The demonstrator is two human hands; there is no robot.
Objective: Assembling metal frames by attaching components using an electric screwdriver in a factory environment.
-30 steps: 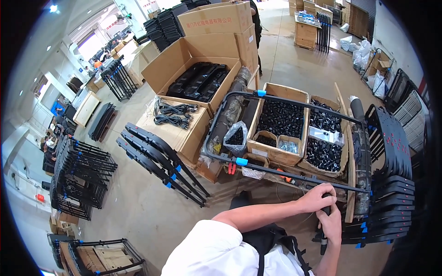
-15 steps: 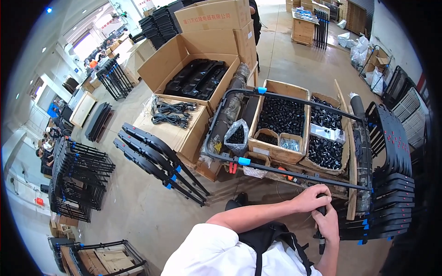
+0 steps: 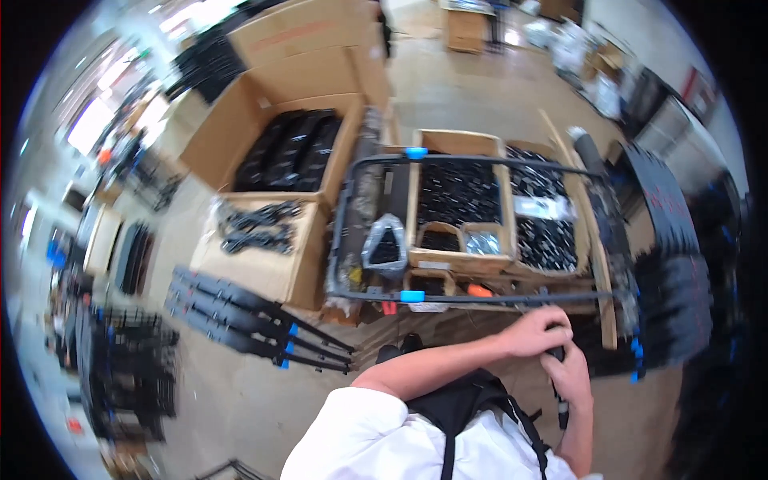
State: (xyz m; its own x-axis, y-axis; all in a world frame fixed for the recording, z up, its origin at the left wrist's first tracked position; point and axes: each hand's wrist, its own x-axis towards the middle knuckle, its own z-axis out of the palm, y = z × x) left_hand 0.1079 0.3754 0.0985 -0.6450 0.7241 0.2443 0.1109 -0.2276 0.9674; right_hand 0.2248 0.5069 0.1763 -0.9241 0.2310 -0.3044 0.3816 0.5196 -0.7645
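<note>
A black stick-shaped tool [image 3: 563, 418] is in my hands, close to my body; its exact kind is hidden by my fingers. My right hand [image 3: 570, 374] wraps round its shaft from the right. My left hand [image 3: 534, 331] reaches across and closes over the upper end, touching the right hand. Just beyond my hands lies a black U-shaped tube frame [image 3: 512, 302] with blue clips [image 3: 413, 296], resting across the boxes of parts. Beneath it are a carton of black knobs [image 3: 460, 192], a second carton of black fasteners [image 3: 548, 244] and a clear bag of small black parts [image 3: 386, 246].
Cables [image 3: 260, 226] lie on a carton at left, near a large open box [image 3: 204, 132] of black panels. Black leg frames [image 3: 232, 308] stand on the floor at left. Stacked black frames [image 3: 672, 304] rise at right. A wooden strip [image 3: 596, 264] edges the workbench.
The whole view has swung, so the bench and boxes sit further left and the picture is blurred. Both hands keep their grip on the tool, nearly unmoved against my body.
</note>
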